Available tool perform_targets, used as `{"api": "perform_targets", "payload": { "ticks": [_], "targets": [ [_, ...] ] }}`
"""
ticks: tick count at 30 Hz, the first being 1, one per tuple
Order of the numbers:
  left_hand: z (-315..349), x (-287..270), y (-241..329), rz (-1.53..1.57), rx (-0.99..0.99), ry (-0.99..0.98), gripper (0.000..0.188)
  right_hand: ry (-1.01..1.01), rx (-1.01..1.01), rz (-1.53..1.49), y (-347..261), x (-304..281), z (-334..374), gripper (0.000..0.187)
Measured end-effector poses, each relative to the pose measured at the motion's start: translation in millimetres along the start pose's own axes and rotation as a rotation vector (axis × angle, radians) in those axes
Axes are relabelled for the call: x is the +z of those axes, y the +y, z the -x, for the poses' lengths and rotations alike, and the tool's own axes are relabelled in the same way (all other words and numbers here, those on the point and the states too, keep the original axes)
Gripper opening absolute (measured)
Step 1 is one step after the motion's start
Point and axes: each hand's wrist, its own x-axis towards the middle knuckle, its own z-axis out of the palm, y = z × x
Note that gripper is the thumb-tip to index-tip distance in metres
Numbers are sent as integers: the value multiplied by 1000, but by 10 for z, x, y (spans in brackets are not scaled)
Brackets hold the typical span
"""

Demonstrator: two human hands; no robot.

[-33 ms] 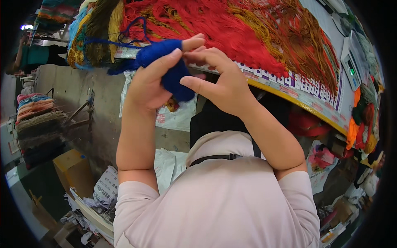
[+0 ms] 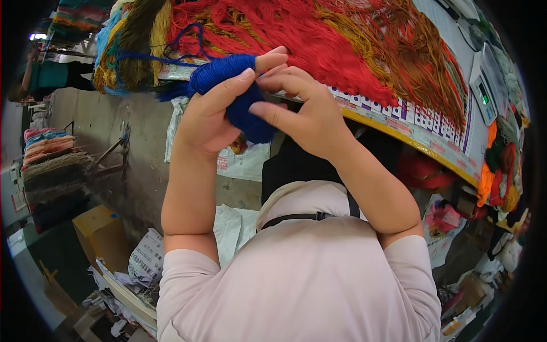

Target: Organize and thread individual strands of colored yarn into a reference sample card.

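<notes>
The thick, deep blue bundle of soft yarn (image 2: 245, 114) is held up by the near left part of the long, yellow-edged bench (image 2: 421, 147). The left hand (image 2: 211, 119) is wrapped round it. The right hand (image 2: 307, 108) curls close, thumb and fingers apart; I can't tell if it grips. A thin, loose blue strand (image 2: 142, 57) sticks out left; pulling could make it knot or catch on the fluffy, bright red yarn (image 2: 319, 54). A crumpled white sack (image 2: 146, 256), near left, has dark writing.

Black lettering (image 2: 150, 256) (rows) on white sack (image 2: 143, 257)
</notes>
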Motion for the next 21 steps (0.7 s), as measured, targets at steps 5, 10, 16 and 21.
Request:
{"api": "perform_targets", "payload": {
  "ticks": [5, 10, 16, 21],
  "targets": [
    [76, 90, -11, 43, 53, -12, 56, -94, 313, -385, -156, -154, 142, 21],
    [98, 87, -60, -14, 63, 21, 55, -88, 344, -376, -159, -214, 242, 22],
    [56, 292, -153, -161, 204, 110, 64, -100, 337, -271, -208, -284, 361, 22],
    [71, 413, -139, -162, 202, 158, 61, -17, 380, -288, -234, -314, 439, 16]
  ]
}}
